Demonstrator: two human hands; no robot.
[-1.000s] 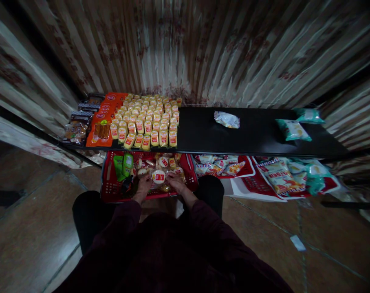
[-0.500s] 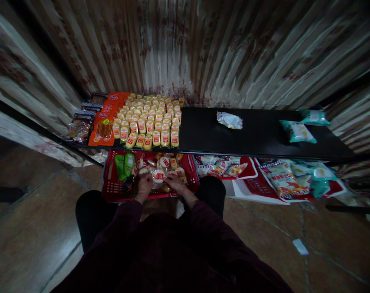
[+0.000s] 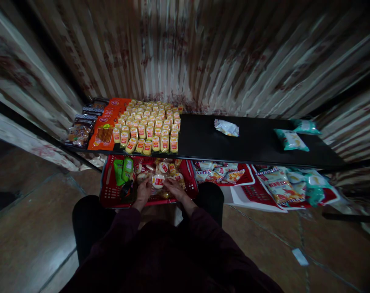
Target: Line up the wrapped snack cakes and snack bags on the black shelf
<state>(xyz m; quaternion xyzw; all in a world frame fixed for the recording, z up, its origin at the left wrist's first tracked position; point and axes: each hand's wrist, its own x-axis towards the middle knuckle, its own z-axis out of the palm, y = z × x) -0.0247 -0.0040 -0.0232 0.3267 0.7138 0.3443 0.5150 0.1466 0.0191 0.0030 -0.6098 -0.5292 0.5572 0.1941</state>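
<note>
Seen from above, one round cake in clear wrap [image 3: 157,181] with a red-and-white label is held over a red basket [image 3: 108,191] near the person's lap. The left hand [image 3: 144,190] and right hand [image 3: 175,188] are partly curled, nearly closed, fingertips pinching its opposite sides. More wrapped cakes [image 3: 163,167] overlap beneath, too jumbled to count, beside two green packets [image 3: 123,170].

Just beyond the basket is the front edge of one black shelf [image 3: 197,140]. On its left are brown packets [image 3: 79,132] and orange snack bags [image 3: 103,129], both overlapping, then dozens of small yellow cake packs [image 3: 148,132], six along the front edge. A wide stretch of shelf separates these from one white pouch [image 3: 227,127]; another stretch leads to two teal bags [image 3: 291,140] near the right end.

Room is tight at the basket: the left knee [image 3: 89,211] and right knee [image 3: 209,199] flank it. Two more red baskets, one nearer [image 3: 250,179] and one farther right [image 3: 260,196], hold snack bags.
</note>
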